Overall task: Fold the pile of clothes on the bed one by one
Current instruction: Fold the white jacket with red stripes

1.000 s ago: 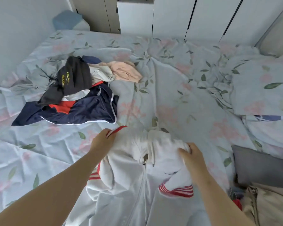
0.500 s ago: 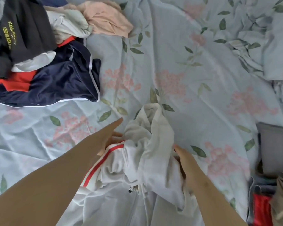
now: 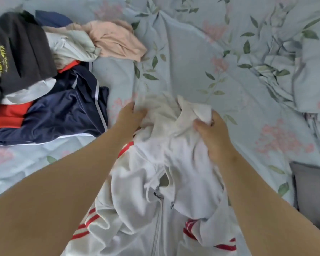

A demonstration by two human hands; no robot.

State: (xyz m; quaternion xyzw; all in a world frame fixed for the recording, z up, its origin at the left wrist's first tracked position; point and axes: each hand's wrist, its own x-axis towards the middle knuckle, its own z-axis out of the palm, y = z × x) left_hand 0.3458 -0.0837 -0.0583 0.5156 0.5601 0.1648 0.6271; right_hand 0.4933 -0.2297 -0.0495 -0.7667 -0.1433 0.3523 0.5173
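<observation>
White jacket (image 3: 175, 163) gripped by left hand (image 3: 129, 118), right hand (image 3: 213, 136).

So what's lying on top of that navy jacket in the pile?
A black garment with yellow lettering lies across the navy jacket, with a pale grey piece peeking out beneath it. The jacket's upper part is covered, so whether the red cloth belongs to it is unclear.

A grey cushion (image 3: 312, 193) lies at 4 o'clock; a floral pillow (image 3: 314, 78) lies at 2 o'clock, apart from it.
</observation>
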